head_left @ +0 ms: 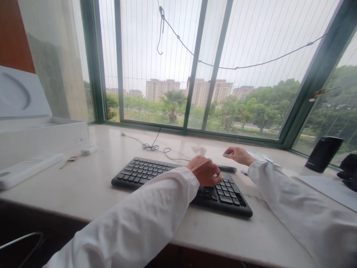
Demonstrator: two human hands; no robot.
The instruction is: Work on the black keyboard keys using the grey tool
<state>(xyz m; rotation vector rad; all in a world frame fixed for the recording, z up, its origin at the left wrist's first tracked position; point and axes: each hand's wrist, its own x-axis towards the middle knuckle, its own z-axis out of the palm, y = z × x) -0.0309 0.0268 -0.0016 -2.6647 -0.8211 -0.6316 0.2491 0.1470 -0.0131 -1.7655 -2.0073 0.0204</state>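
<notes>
Noted, operator: both of your hands are over the black keyboard [145, 173], which lies flat on a pale stone windowsill [55, 197]. Your left hand [205, 171] is curled over the keyboard's upper edge, knuckles up. Its fingertips are hidden, so I cannot tell whether it grips anything. Your right hand [239, 155] sits just beyond the keyboard, with its fingers reaching inward. They appear to pinch a thin pale sliver [226, 154], too small to identify.

Directly ahead of your left hand and just below your right, a dark slim bar [228, 169] lies along the keyboard's far edge. A crumpled tissue [199, 150] sits just past your left hand, and papers [260, 157] lie beside your right wrist. Well past your hands, a thin cable [149, 147] trails over the sill.

Far to the left of your hands are an open white box [41, 143], a white flat device [28, 167], a small white plug [89, 150] and a small flat tool [69, 160]. Their placement suggests they were set aside to give your 2 hands room. A black cylinder [323, 153] stands well to your right.
</notes>
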